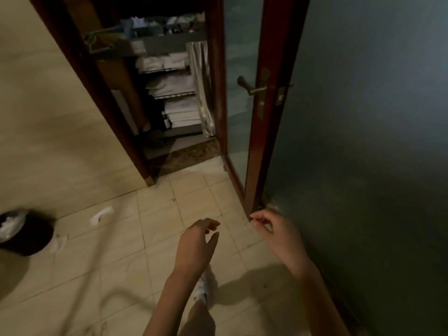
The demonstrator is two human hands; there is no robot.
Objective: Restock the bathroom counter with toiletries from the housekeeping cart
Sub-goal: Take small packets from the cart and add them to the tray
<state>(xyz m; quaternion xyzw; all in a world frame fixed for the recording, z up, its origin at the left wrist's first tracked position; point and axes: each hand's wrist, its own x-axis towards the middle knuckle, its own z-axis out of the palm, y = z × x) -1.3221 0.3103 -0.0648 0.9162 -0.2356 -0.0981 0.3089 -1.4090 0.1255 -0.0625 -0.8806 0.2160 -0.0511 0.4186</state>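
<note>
Both bare forearms reach forward over the tiled floor (pixel 116 238). The left grip (pixel 197 241) is released, its fingers loosely curled around nothing. The right grip (pixel 276 235) draws thumb and forefinger together near the door's bottom corner; whether they pinch anything I cannot tell. Blurred toiletries (pixel 174 24) sit in the top tray of the housekeeping cart (pixel 157 46) beyond the dark wooden doorway, above shelves of folded white towels (pixel 169 83). To the right stands a frosted glass door (pixel 363 117) with a brass handle (pixel 253 87). On the left are a black bin (pixel 31 238) and white scraps (pixel 101 214).
</note>
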